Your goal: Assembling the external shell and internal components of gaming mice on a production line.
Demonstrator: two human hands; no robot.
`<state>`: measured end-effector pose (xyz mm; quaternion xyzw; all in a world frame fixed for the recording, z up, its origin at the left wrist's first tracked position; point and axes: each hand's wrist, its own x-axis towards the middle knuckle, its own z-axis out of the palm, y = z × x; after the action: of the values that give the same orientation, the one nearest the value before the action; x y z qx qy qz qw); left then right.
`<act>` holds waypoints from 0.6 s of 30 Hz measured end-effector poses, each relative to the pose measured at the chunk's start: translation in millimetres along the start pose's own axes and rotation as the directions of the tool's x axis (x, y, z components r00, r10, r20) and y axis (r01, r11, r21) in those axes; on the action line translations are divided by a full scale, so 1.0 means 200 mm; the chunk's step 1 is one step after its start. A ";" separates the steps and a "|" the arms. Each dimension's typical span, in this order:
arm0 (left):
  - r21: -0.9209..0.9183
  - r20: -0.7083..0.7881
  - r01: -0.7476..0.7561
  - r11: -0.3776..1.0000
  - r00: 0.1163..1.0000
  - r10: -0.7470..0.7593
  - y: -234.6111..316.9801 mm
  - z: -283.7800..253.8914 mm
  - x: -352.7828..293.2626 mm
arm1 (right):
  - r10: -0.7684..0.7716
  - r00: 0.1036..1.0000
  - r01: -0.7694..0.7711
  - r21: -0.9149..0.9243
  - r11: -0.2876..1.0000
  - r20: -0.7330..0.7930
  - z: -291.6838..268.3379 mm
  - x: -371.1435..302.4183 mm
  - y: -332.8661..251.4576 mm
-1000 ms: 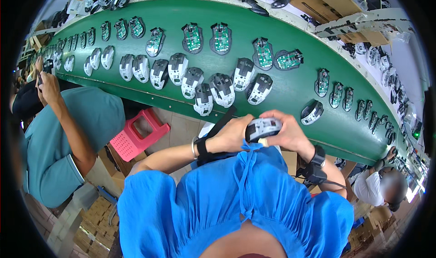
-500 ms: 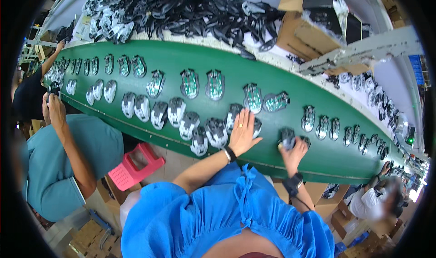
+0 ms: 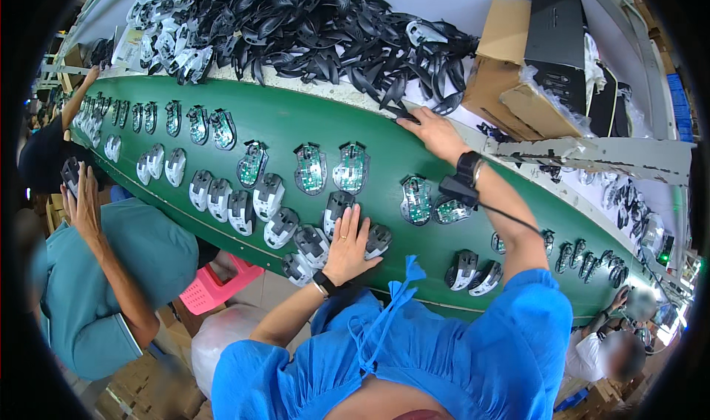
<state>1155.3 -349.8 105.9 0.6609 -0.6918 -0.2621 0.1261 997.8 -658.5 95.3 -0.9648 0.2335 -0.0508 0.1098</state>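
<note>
My left hand (image 3: 349, 246) lies palm down with fingers spread, between a grey-and-black computer mouse (image 3: 338, 211) and another mouse (image 3: 378, 240), touching at least one of them. Across the green belt, my right hand (image 3: 438, 133) is stretched out to the far edge. Its fingertips touch or hover at a black curved plastic piece (image 3: 399, 112) at the edge of a heap of black plastic mouse parts (image 3: 296, 21); no grip on it shows. Near my right forearm lie mouse halves with green circuit boards (image 3: 416, 200). Two assembled-looking mice (image 3: 464, 270) sit at the near right.
The green conveyor belt (image 3: 281, 113) carries rows of mice and open bases. Cardboard box (image 3: 494, 87), black box (image 3: 553, 35) and metal beam (image 3: 592, 151) stand beyond its far right edge. At left, a co-worker in a teal shirt (image 3: 118, 272) holds a dark mouse. A pink stool (image 3: 211, 287) is below.
My right hand has left the dark mouse it held at the near right and reached over to the far parts heap. My left hand stays among the mice, and the belt items have shifted left.
</note>
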 end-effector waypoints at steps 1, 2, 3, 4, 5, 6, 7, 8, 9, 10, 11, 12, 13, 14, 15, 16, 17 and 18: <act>-0.005 -0.047 0.035 0.999 0.998 -0.035 0.02 0.00 0.00 | 0.000 1.000 0.000 0.009 1.000 0.001 0.02 -0.01 0.04; -0.004 -0.038 0.037 0.999 0.999 -0.037 0.04 0.02 -0.01 | -0.017 0.999 0.020 0.085 0.996 -0.031 0.03 -0.03 0.08; 0.026 -0.053 -0.008 1.000 0.999 0.009 0.05 0.06 -0.02 | -0.035 0.998 0.045 0.160 0.986 -0.061 0.04 -0.06 0.08; 0.059 -0.074 -0.046 0.997 0.996 0.051 0.04 0.09 -0.03 | -0.044 0.997 0.053 0.167 0.985 -0.058 0.00 -0.05 0.02; 0.137 -0.044 -0.186 0.973 0.980 0.194 0.02 0.12 -0.04 | 0.159 0.983 -0.112 0.398 0.911 -0.087 -0.05 -0.08 -0.05; 0.132 -0.042 -0.184 0.974 0.981 0.191 0.04 0.10 -0.03 | 0.363 0.930 -0.254 0.603 0.756 -0.063 -0.12 -0.13 -0.14; -0.051 -0.180 -0.180 0.982 0.969 0.168 0.08 0.05 0.00 | 0.486 0.873 -0.328 0.693 0.642 -0.037 -0.15 -0.21 -0.21; -0.231 -0.312 -0.183 0.956 0.944 0.106 0.12 -0.03 0.02 | 0.506 0.857 -0.399 0.752 0.526 0.101 -0.25 -0.26 -0.30; -0.255 -0.392 -0.196 0.947 0.916 0.083 0.22 -0.22 0.07 | 0.473 0.855 -0.427 0.808 0.406 0.214 -0.33 -0.32 -0.38; -0.284 -0.421 -0.210 0.936 0.904 0.075 0.30 -0.35 0.11 | 0.418 0.849 -0.458 0.844 0.280 0.322 -0.40 -0.39 -0.46; -0.294 -0.356 -0.303 0.907 0.915 0.190 0.34 -0.43 0.16 | 0.352 0.883 -0.409 0.877 0.253 0.310 -0.46 -0.45 -0.55; -0.309 -0.292 -0.395 0.866 0.905 0.309 0.35 -0.47 0.21 | 0.287 0.914 -0.356 0.908 0.223 0.288 -0.51 -0.49 -0.61; -0.401 -0.190 -0.406 0.821 0.914 0.359 0.37 -0.46 0.20 | 0.308 0.907 -0.357 0.913 0.197 0.288 -0.56 -0.52 -0.66; -0.509 -0.141 -0.395 0.765 0.915 0.379 0.37 -0.44 0.18 | 0.306 0.909 -0.350 0.916 0.197 0.282 -0.57 -0.55 -0.70; -0.507 -0.136 -0.418 0.754 0.902 0.409 0.39 -0.45 0.18 | 0.357 0.878 -0.316 0.946 -0.066 0.318 -0.57 -0.59 -0.70; -0.504 -0.132 -0.440 0.743 0.889 0.437 0.43 -0.47 0.17 | 0.390 0.847 -0.244 0.915 -0.320 0.362 -0.57 -0.62 -0.71; -0.509 -0.138 -0.442 0.738 0.889 0.437 0.44 -0.46 0.16 | 0.448 0.834 -0.206 0.935 -0.290 0.323 -0.57 -0.62 -0.76; -0.529 -0.134 -0.434 0.729 0.891 0.433 0.48 -0.46 0.14 | 0.485 0.862 -0.123 0.989 -0.087 0.150 -0.53 -0.64 -0.77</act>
<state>1119.2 -395.7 229.3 0.4176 -0.7225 -0.4110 0.3670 937.4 -485.4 227.7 -0.5028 0.3545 -0.2967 0.7304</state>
